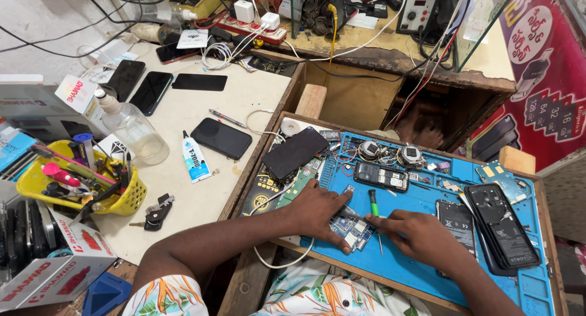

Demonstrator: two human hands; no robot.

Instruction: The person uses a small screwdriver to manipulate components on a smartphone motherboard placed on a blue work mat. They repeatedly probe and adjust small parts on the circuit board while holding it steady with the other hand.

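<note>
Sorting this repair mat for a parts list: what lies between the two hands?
In the head view, a small circuit board lies on the blue mat between the left hand and the right hand, with a green-handled screwdriver over it.

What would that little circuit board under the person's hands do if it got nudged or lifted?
The circuit board looks thin and flat, so it is probably light and stiff. The left hand pins it to the blue mat, which suggests it would otherwise slide under the screwdriver in the right hand. Its exposed parts probably make it fragile.
</note>
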